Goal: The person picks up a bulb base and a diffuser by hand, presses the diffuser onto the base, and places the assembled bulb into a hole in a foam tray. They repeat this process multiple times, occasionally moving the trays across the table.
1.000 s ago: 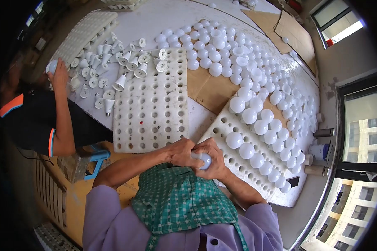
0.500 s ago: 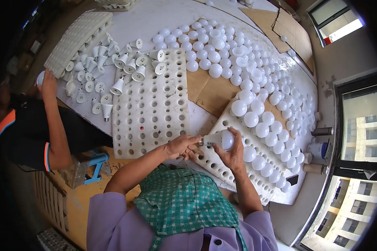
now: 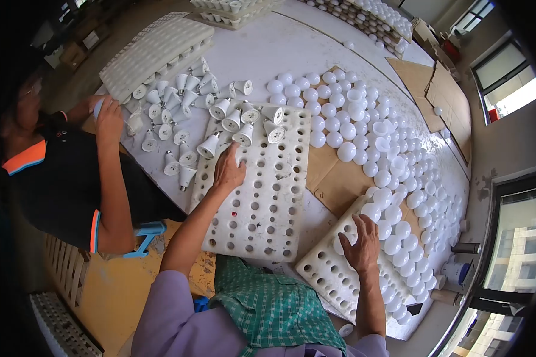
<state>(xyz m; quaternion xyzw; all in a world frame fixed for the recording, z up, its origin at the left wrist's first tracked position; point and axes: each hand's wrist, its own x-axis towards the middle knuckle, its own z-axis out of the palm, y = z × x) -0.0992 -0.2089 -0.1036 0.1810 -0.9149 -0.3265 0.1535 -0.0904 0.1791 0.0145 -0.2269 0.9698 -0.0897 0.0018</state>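
Observation:
My left hand point(image 3: 228, 170) reaches over the perforated white foam tray point(image 3: 262, 205), fingers stretched out and apart from the thumb. Its fingertips are right at the rim of a white bulb base point(image 3: 243, 135), one of several lying on the tray's far end. On the right, my right hand point(image 3: 361, 245) is open above a second foam tray point(image 3: 321, 271). A round white bulb point(image 3: 343, 243) sits by its thumb, partly hidden by the hand. Rows of bulbs with white globes point(image 3: 393, 245) stand in that tray beside my fingers.
Many loose globe covers point(image 3: 346, 151) cover a cardboard sheet point(image 3: 327, 178) on the table. More bulb bases point(image 3: 171, 163) lie in a pile at left, beside stacked foam trays point(image 3: 155, 50). A co-worker point(image 3: 71, 178) at left holds a white piece. A blue stool point(image 3: 146, 238) stands below.
Both hands have parted from the bulb they held. My left hand has moved away to the bulb bases, my right hand to the tray of bulbs. The view has shifted.

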